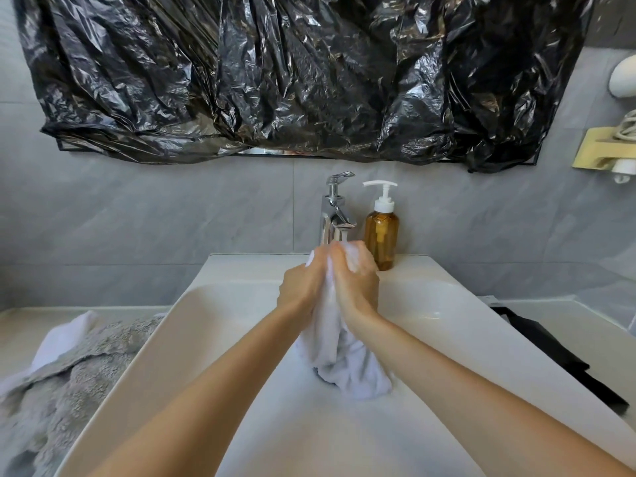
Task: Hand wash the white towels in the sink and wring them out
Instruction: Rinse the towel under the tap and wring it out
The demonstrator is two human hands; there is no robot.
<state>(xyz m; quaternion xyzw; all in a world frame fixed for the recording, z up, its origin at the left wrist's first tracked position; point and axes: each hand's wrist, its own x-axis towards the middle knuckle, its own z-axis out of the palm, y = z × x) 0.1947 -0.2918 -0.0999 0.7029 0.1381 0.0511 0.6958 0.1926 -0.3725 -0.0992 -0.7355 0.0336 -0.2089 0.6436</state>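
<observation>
A wet white towel (347, 363) is held up over the white sink (423, 304), its lower end hanging down into the basin. My left hand (303, 287) and my right hand (354, 280) are pressed together around its upper part, just below the chrome faucet (335, 211). Both hands grip the cloth, and bunched white fabric shows between the fingers. A second white towel (65, 339) lies on the counter at the left.
An amber pump bottle (382, 235) stands right of the faucet on the sink's back ledge. A grey fluffy towel (65, 394) lies on the left counter, a black item (550, 356) on the right one. Black plastic sheeting (292, 74) covers the mirror above.
</observation>
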